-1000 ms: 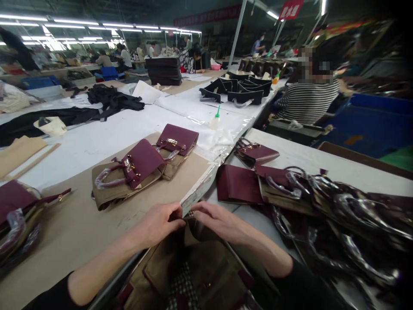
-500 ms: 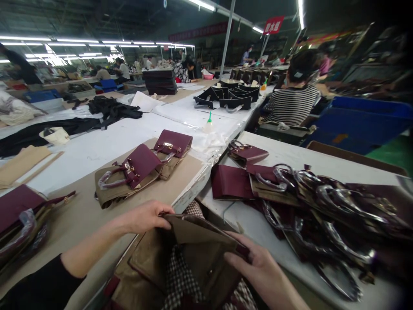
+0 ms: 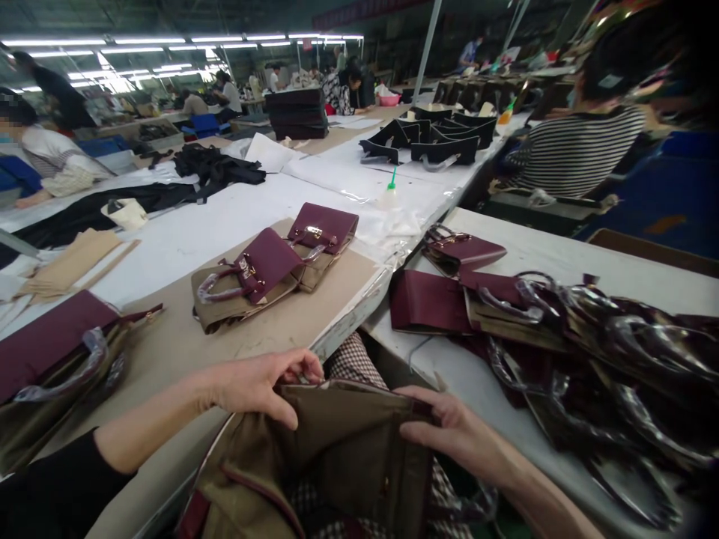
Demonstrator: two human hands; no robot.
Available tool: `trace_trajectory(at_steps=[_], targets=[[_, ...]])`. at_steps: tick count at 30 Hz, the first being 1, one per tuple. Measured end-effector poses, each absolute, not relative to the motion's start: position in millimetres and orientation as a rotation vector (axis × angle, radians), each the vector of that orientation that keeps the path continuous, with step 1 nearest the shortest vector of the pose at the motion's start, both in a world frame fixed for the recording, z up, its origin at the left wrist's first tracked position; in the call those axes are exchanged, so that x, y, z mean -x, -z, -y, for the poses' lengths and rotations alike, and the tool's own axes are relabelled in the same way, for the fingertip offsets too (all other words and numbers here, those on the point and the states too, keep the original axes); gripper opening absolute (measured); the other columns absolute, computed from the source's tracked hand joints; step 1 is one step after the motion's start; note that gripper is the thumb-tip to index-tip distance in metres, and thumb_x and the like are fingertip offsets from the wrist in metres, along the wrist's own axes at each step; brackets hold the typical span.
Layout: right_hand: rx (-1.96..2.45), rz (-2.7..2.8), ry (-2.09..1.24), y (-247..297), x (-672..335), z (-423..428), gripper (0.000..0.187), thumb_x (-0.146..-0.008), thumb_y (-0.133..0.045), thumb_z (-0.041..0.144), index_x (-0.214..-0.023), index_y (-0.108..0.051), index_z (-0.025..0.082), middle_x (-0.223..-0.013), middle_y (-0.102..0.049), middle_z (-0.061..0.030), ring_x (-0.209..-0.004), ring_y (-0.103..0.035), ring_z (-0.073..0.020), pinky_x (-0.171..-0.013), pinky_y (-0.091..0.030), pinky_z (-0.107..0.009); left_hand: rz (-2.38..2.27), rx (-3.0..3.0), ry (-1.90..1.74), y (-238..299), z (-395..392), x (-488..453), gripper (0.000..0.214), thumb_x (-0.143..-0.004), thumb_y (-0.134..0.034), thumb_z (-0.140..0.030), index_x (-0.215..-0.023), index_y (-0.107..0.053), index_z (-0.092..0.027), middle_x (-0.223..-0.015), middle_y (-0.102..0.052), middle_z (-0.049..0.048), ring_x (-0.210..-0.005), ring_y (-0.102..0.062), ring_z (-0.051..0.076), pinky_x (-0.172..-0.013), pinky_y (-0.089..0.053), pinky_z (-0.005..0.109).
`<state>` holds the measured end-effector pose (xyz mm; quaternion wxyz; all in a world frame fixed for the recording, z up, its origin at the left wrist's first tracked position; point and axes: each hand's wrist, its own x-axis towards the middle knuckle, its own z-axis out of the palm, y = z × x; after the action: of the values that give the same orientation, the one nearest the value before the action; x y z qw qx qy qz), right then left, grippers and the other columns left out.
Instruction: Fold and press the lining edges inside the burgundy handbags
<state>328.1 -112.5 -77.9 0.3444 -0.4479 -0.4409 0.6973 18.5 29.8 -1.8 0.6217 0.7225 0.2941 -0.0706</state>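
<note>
An unfinished handbag (image 3: 353, 427) with a khaki lining and burgundy trim lies over my lap, its inside facing me. My left hand (image 3: 269, 385) is at the upper left of its edge, thumb on the lining and fingers curled behind the rim. At the upper right, my right hand (image 3: 443, 423) pinches the same edge between thumb and fingers. A wrapped handle of the bag shows below my right hand. Checked cloth (image 3: 351, 355) on my legs is visible beyond the bag and under it.
Burgundy handbags (image 3: 272, 258) stand on brown paper ahead. Another bag (image 3: 56, 344) is at the left, and a pile of bags (image 3: 562, 337) with plastic-wrapped handles covers the right table. A green-tipped bottle (image 3: 389, 193) stands farther back. A person in a striped top (image 3: 573, 153) sits at the right.
The view has swung left and down a little. My left fingers have shifted along the bag's edge and lifted, and more of the lining faces me. My right hand keeps its pinch.
</note>
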Motion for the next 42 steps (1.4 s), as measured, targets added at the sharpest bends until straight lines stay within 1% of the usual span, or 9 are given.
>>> trace_trajectory(at_steps=[3, 6, 12, 16, 19, 22, 26, 36, 42], targets=[[1.179, 1.161, -1.817, 68, -328, 112, 0.044, -0.086, -0.073, 0.035, -0.127, -0.065, 0.021, -0.107, -0.074, -0.0044, -0.102, -0.068, -0.0258, -0.091, -0.055, -0.037, -0.704, -1.918, 0.247, -11, -30, -31, 0.047, -0.08, -0.076, -0.04, -0.12, -0.054, -0.029, -0.103, -0.063, -0.0013, -0.089, -0.059, 0.019, -0.073, -0.041, 0.025], [1.203, 1.245, -1.763, 57, -325, 111, 0.047, -0.087, -0.071, 0.036, -0.13, -0.064, 0.021, -0.11, -0.073, -0.0046, -0.106, -0.066, -0.0272, -0.094, -0.054, -0.039, -0.703, -2.189, 0.326, -21, -28, -47, 0.032, -0.088, -0.066, -0.047, -0.115, -0.057, -0.031, -0.093, -0.065, -0.0021, -0.081, -0.059, 0.02, -0.069, -0.035, 0.027], [1.123, 1.263, -1.78, 43, -320, 108, 0.044, -0.091, -0.067, 0.043, -0.128, -0.067, 0.021, -0.112, -0.073, -0.0045, -0.105, -0.066, -0.0272, -0.092, -0.053, -0.036, -0.657, -2.22, 0.289, -10, -26, -64, 0.013, -0.094, -0.061, -0.039, -0.1, -0.059, -0.029, -0.091, -0.066, -0.0043, -0.082, -0.059, 0.018, -0.067, -0.033, 0.025], [1.127, 1.213, -1.837, 39, -319, 110, 0.04, -0.093, -0.064, 0.042, -0.127, -0.068, 0.021, -0.107, -0.074, -0.0038, -0.101, -0.067, -0.0259, -0.094, -0.052, -0.038, -0.73, -2.111, 0.222, -1, -28, -62, 0.015, -0.093, -0.061, -0.04, -0.091, -0.063, -0.025, -0.086, -0.066, -0.0041, -0.08, -0.059, 0.016, -0.067, -0.035, 0.024], [1.136, 1.197, -1.849, 40, -318, 112, 0.042, -0.096, -0.06, 0.045, -0.127, -0.068, 0.018, -0.106, -0.073, -0.0051, -0.1, -0.066, -0.0256, -0.094, -0.052, -0.039, -0.768, -2.04, 0.153, 2, -28, -62, 0.021, -0.089, -0.064, -0.039, -0.08, -0.062, -0.021, -0.088, -0.067, -0.0018, -0.083, -0.06, 0.017, -0.071, -0.038, 0.024], [1.214, 1.216, -1.799, 41, -317, 114, 0.045, -0.096, -0.057, 0.049, -0.126, -0.068, 0.017, -0.102, -0.073, -0.0053, -0.099, -0.066, -0.0259, -0.088, -0.053, -0.037, -0.82, -1.996, 0.123, 5, -27, -65, 0.025, -0.086, -0.066, -0.039, -0.072, -0.059, -0.019, -0.093, -0.069, -0.0002, -0.086, -0.061, 0.018, -0.073, -0.04, 0.025], [1.308, 1.247, -1.727, 39, -314, 116, 0.042, -0.098, -0.053, 0.049, -0.124, -0.07, 0.02, -0.099, -0.073, -0.003, -0.096, -0.066, -0.0242, -0.084, -0.053, -0.033, -0.89, -2.011, 0.122, 10, -28, -68, 0.026, -0.084, -0.067, -0.038, -0.069, -0.058, -0.019, -0.09, -0.069, -0.0016, -0.079, -0.061, 0.016, -0.07, -0.04, 0.026], [1.391, 1.293, -1.629, 35, -309, 120, 0.037, -0.099, -0.053, 0.047, -0.121, -0.072, 0.023, -0.092, -0.073, -0.0002, -0.087, -0.065, -0.0194, -0.072, -0.05, -0.024, -1.039, -2.029, 0.153, 5, -28, -74, 0.028, -0.078, -0.07, -0.041, -0.065, -0.06, -0.019, -0.063, -0.062, -0.0046, -0.061, -0.054, 0.013, -0.054, -0.032, 0.024], [1.364, 1.342, -1.609, 38, -311, 120, 0.034, -0.1, -0.054, 0.043, -0.123, -0.071, 0.026, -0.099, -0.075, 0.0002, -0.09, -0.065, -0.0194, -0.075, -0.052, -0.024, -1.043, -1.984, 0.127, 11, -29, -71, 0.031, -0.076, -0.072, -0.041, -0.065, -0.055, -0.019, -0.069, -0.065, -0.0043, -0.062, -0.055, 0.013, -0.053, -0.033, 0.023]])
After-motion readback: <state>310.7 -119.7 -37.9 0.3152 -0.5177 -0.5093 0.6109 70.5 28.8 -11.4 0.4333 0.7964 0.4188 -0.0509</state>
